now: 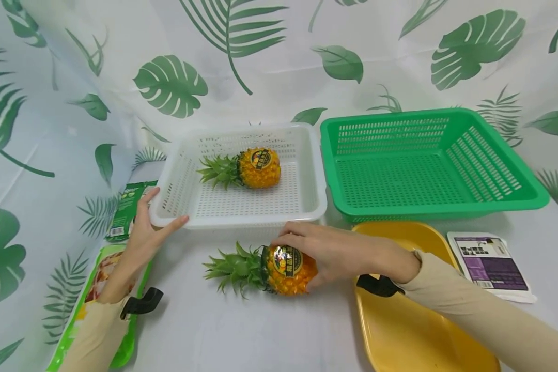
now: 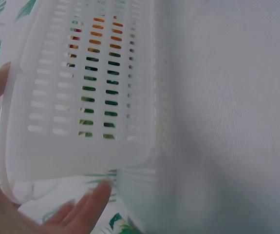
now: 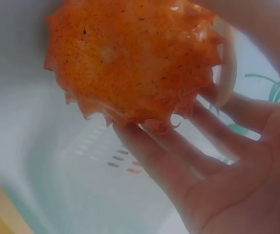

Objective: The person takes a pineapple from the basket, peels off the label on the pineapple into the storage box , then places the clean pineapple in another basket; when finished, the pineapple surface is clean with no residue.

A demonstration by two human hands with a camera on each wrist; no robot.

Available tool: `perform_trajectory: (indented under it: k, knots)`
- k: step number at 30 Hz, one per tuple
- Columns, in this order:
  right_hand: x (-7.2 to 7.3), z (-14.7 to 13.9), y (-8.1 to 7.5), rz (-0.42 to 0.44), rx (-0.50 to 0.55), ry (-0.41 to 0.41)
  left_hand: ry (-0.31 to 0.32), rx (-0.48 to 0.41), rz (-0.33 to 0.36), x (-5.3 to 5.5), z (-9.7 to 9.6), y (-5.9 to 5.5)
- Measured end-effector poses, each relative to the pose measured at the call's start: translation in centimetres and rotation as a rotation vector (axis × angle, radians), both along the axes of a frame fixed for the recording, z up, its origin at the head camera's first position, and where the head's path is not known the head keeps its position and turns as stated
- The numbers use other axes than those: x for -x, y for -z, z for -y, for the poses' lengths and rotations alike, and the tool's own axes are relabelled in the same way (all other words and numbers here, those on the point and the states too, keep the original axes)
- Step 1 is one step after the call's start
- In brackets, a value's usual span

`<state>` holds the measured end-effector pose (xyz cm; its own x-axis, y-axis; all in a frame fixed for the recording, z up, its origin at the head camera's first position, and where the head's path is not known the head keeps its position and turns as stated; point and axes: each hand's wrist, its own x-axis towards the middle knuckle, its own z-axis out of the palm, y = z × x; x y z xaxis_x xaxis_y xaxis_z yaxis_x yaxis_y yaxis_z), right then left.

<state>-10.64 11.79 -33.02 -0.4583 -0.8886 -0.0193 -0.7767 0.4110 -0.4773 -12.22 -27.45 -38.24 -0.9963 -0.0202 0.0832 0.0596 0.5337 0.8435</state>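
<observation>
Orange, spiny rind is held at the rounded end of the front pineapple [image 1: 273, 276], which is placed just in front of the white basket [image 1: 242, 225]. Its long axis is laid roughly parallel to the basket's near rim, with the leafy crown pointed left, away from the grip of the right hand [image 1: 325, 253]. Whether the fruit is borne by the surface [image 1: 223, 330] or slightly raised cannot be told.

By that right grip the body is clasped from the right, fingers bent over the far side and thumb set on the near side; the right forearm is stretched in from the lower right, above the yellow tray [image 1: 409, 336]. The right hand is thus the nearer one.

Inside the basket, a second pineapple [image 1: 242, 170] is laid with its crown likewise to the left. At the basket's near left corner the left hand [image 1: 146, 232] is spread, rim touched between thumb and forefinger, with no fruit in its grip. Beside the white basket, on its right, the green basket [image 1: 400, 181] is set.
</observation>
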Motion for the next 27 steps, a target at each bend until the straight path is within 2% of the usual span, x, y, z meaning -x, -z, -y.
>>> perform_trajectory:
  k: [2,4,6,8,10,12,13,15,16,19,21,23,27]
  knots:
    - [0.0,0.1,0.0,0.011,0.004,0.000,-0.042,0.068,-0.044,-0.5,0.0,-0.1]
    - [0.0,0.1,0.1,0.017,0.005,0.003,-0.081,0.143,-0.145,-0.9,-0.1,-0.3]
    - [-0.1,0.0,0.2,0.017,0.002,0.009,-0.099,0.214,-0.292,-1.3,-0.4,-0.6]
    - [-0.1,-0.1,0.2,0.014,-0.003,0.018,-0.079,0.263,-0.480,-1.5,-1.2,-1.3]
    - [-0.2,-0.2,0.2,0.005,-0.010,0.030,-0.003,0.269,-0.657,-1.7,-2.6,-2.2]
    - [-0.2,-0.3,0.2,-0.005,-0.009,0.036,0.129,0.268,-0.786,-2.2,-4.3,-3.1]
    - [-0.2,-0.3,0.2,-0.011,-0.006,0.038,0.210,0.277,-0.826,-2.5,-5.1,-3.4]
    - [-0.2,-0.3,0.2,-0.019,-0.002,0.037,0.377,0.310,-0.857,-3.3,-6.7,-3.6]
    - [-0.1,-0.2,0.2,-0.019,-0.002,0.036,0.457,0.332,-0.850,-3.8,-7.4,-3.5]
    - [0.1,-0.2,0.3,-0.015,0.000,0.028,0.633,0.413,-0.752,-4.9,-8.9,-2.7]
    - [0.1,-0.2,0.3,-0.014,-0.001,0.023,0.689,0.452,-0.668,-5.3,-9.6,-1.8]
    - [0.2,-0.3,0.2,-0.009,-0.002,0.021,0.705,0.490,-0.606,-5.4,-10.0,-0.9]
    - [0.2,-0.3,0.2,0.009,-0.009,0.021,0.698,0.530,-0.554,-5.2,-10.3,0.3]
